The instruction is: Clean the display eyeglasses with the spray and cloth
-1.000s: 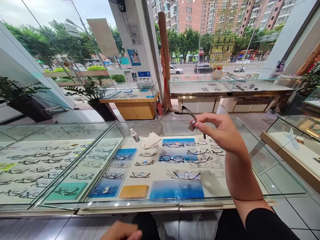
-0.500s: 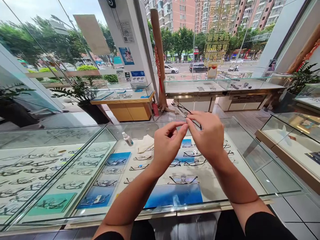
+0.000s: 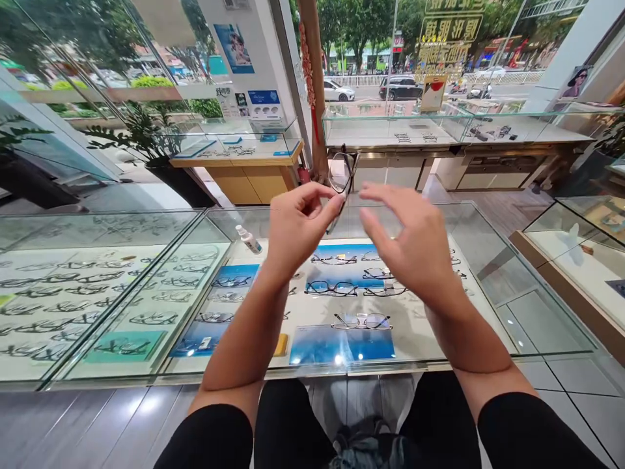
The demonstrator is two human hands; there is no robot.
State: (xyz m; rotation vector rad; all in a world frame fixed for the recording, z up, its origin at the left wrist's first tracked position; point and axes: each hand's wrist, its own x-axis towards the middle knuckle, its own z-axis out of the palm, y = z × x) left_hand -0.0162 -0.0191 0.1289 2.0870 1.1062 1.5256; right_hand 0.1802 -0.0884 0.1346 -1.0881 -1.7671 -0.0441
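Note:
A pair of dark-framed eyeglasses [image 3: 343, 174] is held up over the glass showcase, pinched between the thumb and forefinger of my left hand [image 3: 303, 225]. One round lens rises above the fingertips, and a dark part of the frame hangs below them. Just to the right, my right hand [image 3: 409, 242] is apart from the glasses, its fingers stretched out and spread, with nothing in them. Beneath both hands, several eyeglasses [image 3: 332, 288] lie in rows inside the showcase [image 3: 415, 365], some on blue cards [image 3: 312, 348].
A white spray bottle [image 3: 249, 240] stands on the showcase behind my left hand. Another glass case with eyeglasses [image 3: 73, 277] adjoins on the left. Farther back are a wooden display counter [image 3: 249, 185], a potted plant [image 3: 161, 150] and a wooden post [image 3: 315, 85]. One more case [image 3: 561, 247] stands at right.
My right hand has let go of the glasses and moved off to the right, its fingers opening. The left hand now holds the glasses alone, turned more upright. The view has tilted downward.

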